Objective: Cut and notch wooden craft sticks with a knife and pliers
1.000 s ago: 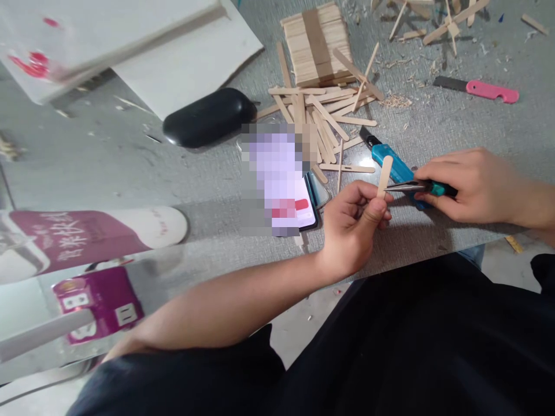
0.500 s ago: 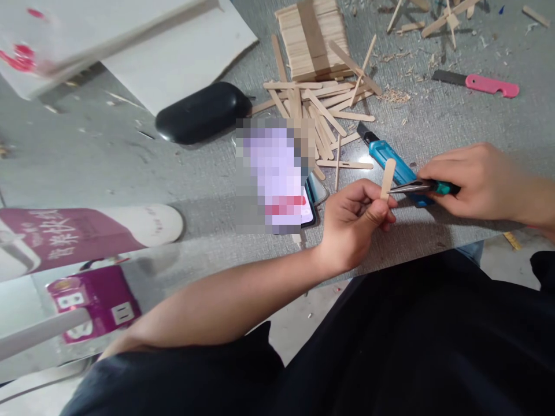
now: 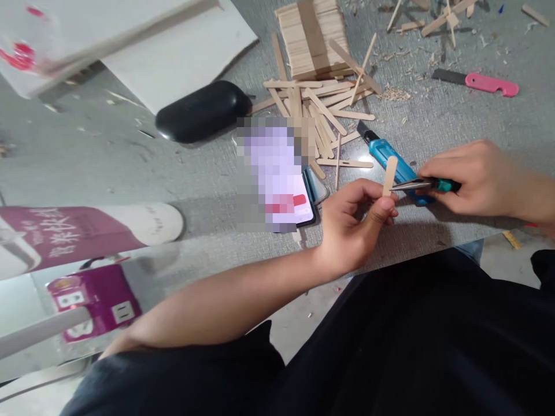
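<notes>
My left hand (image 3: 355, 228) pinches a short wooden craft stick (image 3: 389, 173) upright between thumb and fingers, just above the table's near edge. My right hand (image 3: 472, 179) is closed around the green handle of slim pliers (image 3: 418, 185). The metal jaws point left and touch the stick near its lower part. A blue utility knife (image 3: 392, 162) lies on the table right behind the stick and pliers.
Loose craft sticks (image 3: 318, 110) and a banded bundle (image 3: 312, 37) lie behind. A phone (image 3: 281, 173), a black case (image 3: 202, 111), a pink-handled cutter (image 3: 481, 84), white boards (image 3: 173, 52) and purple packaging (image 3: 82, 231) sit on the grey table (image 3: 130, 167). Wood shavings are scattered at back right.
The hands, stick and pliers hold nearly the same pose; the view has shifted slightly, so the table things sit a little higher in frame.
</notes>
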The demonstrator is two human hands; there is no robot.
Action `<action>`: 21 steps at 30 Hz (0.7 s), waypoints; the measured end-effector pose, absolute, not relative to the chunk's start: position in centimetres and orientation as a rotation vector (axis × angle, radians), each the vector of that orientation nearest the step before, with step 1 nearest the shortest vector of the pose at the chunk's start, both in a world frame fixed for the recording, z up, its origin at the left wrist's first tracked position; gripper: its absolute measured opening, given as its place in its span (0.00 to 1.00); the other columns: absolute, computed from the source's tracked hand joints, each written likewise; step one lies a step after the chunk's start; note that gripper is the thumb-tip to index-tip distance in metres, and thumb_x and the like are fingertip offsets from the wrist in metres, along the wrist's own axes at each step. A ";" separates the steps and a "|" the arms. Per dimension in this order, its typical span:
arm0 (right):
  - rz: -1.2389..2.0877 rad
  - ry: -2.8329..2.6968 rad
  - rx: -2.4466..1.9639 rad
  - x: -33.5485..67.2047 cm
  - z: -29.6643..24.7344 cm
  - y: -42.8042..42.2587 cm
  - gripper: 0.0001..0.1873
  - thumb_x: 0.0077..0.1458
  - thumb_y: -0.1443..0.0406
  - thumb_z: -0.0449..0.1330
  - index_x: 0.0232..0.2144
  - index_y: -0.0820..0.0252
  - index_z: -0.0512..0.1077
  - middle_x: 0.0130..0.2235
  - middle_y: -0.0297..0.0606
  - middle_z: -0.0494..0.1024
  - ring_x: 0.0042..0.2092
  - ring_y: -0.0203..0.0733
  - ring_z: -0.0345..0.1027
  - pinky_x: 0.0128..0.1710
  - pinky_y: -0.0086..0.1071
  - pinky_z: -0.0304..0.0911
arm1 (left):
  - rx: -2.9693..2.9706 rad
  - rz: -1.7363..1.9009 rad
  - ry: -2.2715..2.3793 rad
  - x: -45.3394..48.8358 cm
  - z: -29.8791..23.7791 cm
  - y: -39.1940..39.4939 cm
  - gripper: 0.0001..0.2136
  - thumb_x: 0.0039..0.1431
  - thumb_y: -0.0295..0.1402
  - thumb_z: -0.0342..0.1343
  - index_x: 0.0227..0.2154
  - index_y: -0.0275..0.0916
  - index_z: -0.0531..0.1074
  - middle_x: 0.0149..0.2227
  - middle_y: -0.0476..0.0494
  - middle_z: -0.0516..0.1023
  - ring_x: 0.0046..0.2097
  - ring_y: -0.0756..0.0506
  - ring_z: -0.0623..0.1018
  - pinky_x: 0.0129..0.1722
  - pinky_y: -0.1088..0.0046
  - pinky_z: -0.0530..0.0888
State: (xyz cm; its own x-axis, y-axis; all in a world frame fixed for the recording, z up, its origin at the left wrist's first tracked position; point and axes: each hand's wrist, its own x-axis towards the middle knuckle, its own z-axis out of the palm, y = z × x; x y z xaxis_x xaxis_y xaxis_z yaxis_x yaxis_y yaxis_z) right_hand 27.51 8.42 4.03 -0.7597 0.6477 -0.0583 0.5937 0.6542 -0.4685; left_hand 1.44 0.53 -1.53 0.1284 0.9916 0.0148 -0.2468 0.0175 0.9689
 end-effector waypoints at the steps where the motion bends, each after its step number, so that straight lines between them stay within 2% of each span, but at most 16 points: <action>1: 0.698 -2.768 -1.038 27.5 4.1 8.5 0.11 0.72 0.59 0.58 0.39 0.51 0.80 0.34 0.38 0.83 0.34 0.47 0.74 0.35 0.41 0.55 | 1.143 1.273 0.938 1.4 -1.6 0.6 0.16 0.72 0.49 0.76 0.43 0.41 0.83 0.33 0.48 0.86 0.31 0.50 0.83 0.33 0.74 0.83; 3: 0.669 -2.799 -1.046 27.6 4.3 8.5 0.12 0.72 0.60 0.57 0.40 0.52 0.80 0.35 0.39 0.85 0.35 0.48 0.76 0.35 0.41 0.56 | 1.238 1.353 0.902 1.3 -1.9 0.9 0.17 0.70 0.46 0.78 0.52 0.44 0.83 0.38 0.48 0.86 0.34 0.50 0.84 0.35 0.73 0.84; 5: 0.670 -2.823 -1.055 27.6 4.6 8.4 0.12 0.72 0.60 0.57 0.40 0.51 0.81 0.35 0.39 0.86 0.35 0.48 0.77 0.35 0.41 0.56 | 1.310 1.383 0.844 1.2 -2.2 1.4 0.19 0.69 0.45 0.79 0.56 0.46 0.82 0.41 0.48 0.86 0.35 0.49 0.85 0.35 0.73 0.84; 10: 0.753 -2.855 -1.106 27.4 5.0 8.2 0.10 0.69 0.60 0.59 0.37 0.51 0.79 0.33 0.37 0.84 0.33 0.48 0.74 0.35 0.41 0.55 | 1.351 1.393 0.788 1.1 -2.5 1.8 0.19 0.63 0.45 0.83 0.49 0.47 0.84 0.41 0.49 0.80 0.36 0.50 0.82 0.35 0.73 0.83; 15: 0.825 -2.845 -1.183 26.8 5.8 7.7 0.05 0.65 0.64 0.61 0.35 0.50 0.76 0.31 0.36 0.81 0.31 0.47 0.70 0.34 0.41 0.53 | 1.223 1.328 0.895 1.3 -1.9 1.2 0.19 0.62 0.49 0.83 0.42 0.45 0.81 0.41 0.48 0.78 0.37 0.49 0.79 0.37 0.72 0.81; 21: 0.912 -2.828 -1.192 26.7 6.2 7.4 0.07 0.66 0.63 0.62 0.33 0.50 0.75 0.27 0.33 0.78 0.27 0.44 0.66 0.30 0.40 0.51 | 1.172 1.306 0.908 1.6 -1.6 1.1 0.22 0.61 0.47 0.84 0.37 0.43 0.77 0.39 0.49 0.76 0.33 0.51 0.73 0.34 0.72 0.78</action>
